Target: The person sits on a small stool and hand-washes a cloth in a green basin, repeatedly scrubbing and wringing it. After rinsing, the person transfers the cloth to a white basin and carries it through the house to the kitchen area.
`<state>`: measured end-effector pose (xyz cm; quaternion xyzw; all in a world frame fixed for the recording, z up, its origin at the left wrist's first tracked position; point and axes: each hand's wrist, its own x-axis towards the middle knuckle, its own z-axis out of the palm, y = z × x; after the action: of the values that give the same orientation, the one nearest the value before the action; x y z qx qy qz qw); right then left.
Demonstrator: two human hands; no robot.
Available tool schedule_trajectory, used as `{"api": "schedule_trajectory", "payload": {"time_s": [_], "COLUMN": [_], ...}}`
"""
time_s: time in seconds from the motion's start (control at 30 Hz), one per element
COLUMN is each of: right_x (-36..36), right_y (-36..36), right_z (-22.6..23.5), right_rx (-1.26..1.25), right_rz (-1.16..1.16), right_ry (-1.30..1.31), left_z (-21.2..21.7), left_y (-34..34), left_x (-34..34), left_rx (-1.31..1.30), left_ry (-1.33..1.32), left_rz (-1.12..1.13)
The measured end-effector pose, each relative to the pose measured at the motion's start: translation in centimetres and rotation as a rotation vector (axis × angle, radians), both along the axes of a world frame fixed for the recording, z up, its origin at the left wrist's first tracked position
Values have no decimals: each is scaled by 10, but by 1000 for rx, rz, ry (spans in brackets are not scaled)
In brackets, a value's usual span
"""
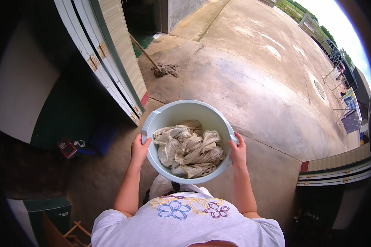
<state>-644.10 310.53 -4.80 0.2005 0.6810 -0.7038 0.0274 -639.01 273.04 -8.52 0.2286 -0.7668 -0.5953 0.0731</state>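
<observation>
A round light-blue plastic basin (151,154) is held level in front of my body, over a concrete floor. Inside it lies a crumpled heap of wet-looking, off-white cloth (189,148), bunched and twisted together. My left hand (139,149) grips the basin's left rim, its thumb over the edge. On the opposite side my right hand (237,150) is closed on the right rim in the same way. The undersides of the fingers are partly hidden by the rim.
A doorway stands around me, its left frame (107,61) and right frame (334,175) at the sides. Ahead stretches a concrete yard (251,82). A mop (165,70) leans by the left wall. Cloths hang on racks (351,111) at far right. A wooden chair (70,234) is lower left.
</observation>
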Motion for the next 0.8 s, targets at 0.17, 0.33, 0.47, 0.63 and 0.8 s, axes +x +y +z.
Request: {"api": "schedule_trajectory", "payload": {"time_s": [0.17,0.33,0.47,0.63,0.8], "right_x": [-149,-309,-444,-656,-847], "right_y": [35,66,63,2,-88], "right_z": [1,8,-17,-30,-29], "right_rx": [-32,-52,-19,-29,2], "right_rz": [-76,-107,-61,114,287], "right_ry": [-3,0,-14,-14,-79], "left_z": [27,25,6,3,7], "left_y": [40,62,61,18,-56], "left_x": [-176,-351,-462,-610,-746], "left_rx": [-80,-48,74,91,89], "left_ry": [4,-32,-53,-64,-103], "left_rz": [-64,-146,-113,98,236]}}
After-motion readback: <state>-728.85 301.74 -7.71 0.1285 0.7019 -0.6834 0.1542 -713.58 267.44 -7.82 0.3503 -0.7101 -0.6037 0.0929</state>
